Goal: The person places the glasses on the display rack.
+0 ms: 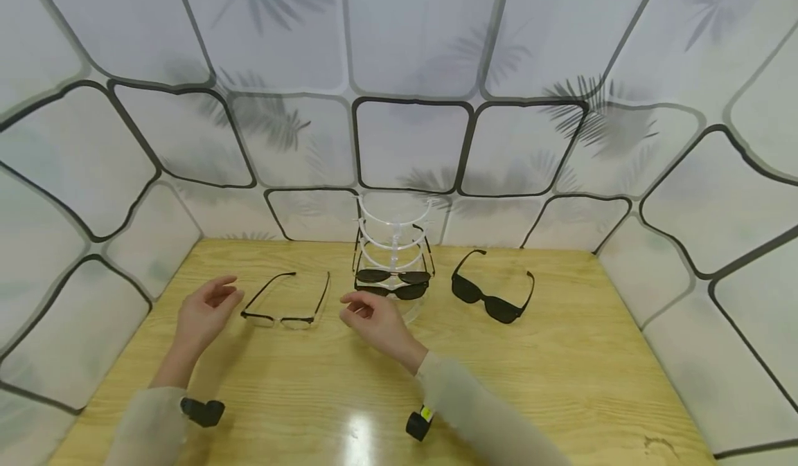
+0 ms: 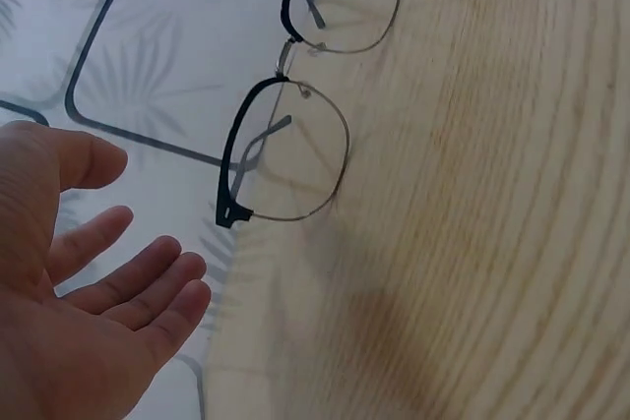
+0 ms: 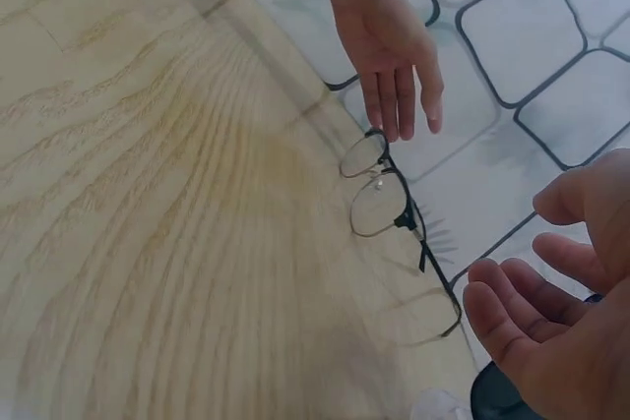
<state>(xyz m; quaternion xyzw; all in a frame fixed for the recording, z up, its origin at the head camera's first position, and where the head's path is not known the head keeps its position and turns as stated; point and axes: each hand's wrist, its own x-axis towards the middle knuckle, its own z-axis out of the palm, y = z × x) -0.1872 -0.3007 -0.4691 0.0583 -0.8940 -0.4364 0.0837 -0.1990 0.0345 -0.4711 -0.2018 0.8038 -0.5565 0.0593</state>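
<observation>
My left hand (image 1: 206,317) hovers at the left of a pair of clear eyeglasses (image 1: 296,323), fingers loosely bent and holding nothing. Dark upper rims and thin metal lower rims show on these eyeglasses (image 2: 234,135) in the left wrist view; they stand on the table with their temples unfolded toward the back. To their right, my right hand (image 1: 380,324) is raised in front of a clear display stand (image 1: 395,234), its fingers relaxed with nothing in them. Two pairs of dark sunglasses (image 1: 411,291) sit one above the other on the stand, the lower pair partly hidden behind that hand.
Right of the stand, black sunglasses (image 1: 501,309) lie on the wooden table (image 1: 561,383) with temples open. A patterned cloth backdrop (image 1: 411,144) rises behind the table and along both sides. Each wrist carries a small black camera (image 1: 202,411).
</observation>
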